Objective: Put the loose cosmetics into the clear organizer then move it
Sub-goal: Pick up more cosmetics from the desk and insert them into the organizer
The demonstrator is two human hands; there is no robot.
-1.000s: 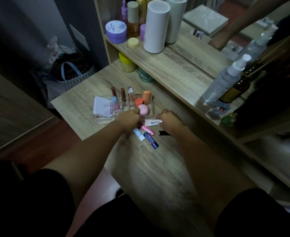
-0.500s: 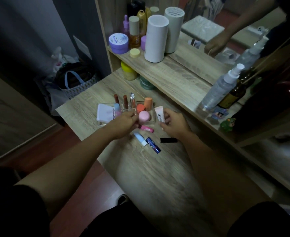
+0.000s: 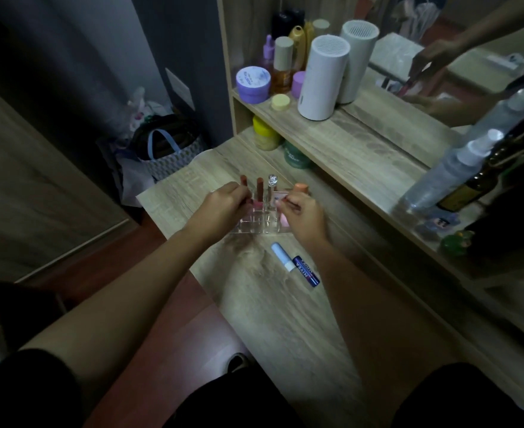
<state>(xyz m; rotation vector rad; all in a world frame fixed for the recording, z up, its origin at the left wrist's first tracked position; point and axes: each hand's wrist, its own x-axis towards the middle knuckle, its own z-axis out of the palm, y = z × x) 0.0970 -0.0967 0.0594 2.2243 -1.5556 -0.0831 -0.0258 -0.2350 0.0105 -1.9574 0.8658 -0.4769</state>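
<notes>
The clear organizer [image 3: 254, 226] stands on the wooden table [image 3: 273, 304], with three upright lipsticks [image 3: 259, 184] in its back slots and an orange sponge [image 3: 301, 188] at its right end. My left hand [image 3: 220, 208] is over its left half, fingers pinched on a pink lip tube [image 3: 256, 205] standing in a slot. My right hand [image 3: 302, 213] hovers over the right half, pinching a small white tube [image 3: 281, 197]. A pale blue stick [image 3: 281, 256] and a navy lip balm [image 3: 306, 271] lie loose on the table just in front, beside my right wrist.
A raised shelf [image 3: 347, 149] behind the organizer carries white cylinders [image 3: 321, 77], a purple jar [image 3: 253, 83] and bottles, with a mirror behind. A spray bottle [image 3: 449, 171] stands at right. A yellow jar [image 3: 265, 134] and a green jar [image 3: 296, 156] sit under the shelf. A tote bag [image 3: 168, 149] sits on the floor at left.
Both hands have moved from the loose items up over the organizer. The pink tube has left the table with my left hand; the white tube went with my right.
</notes>
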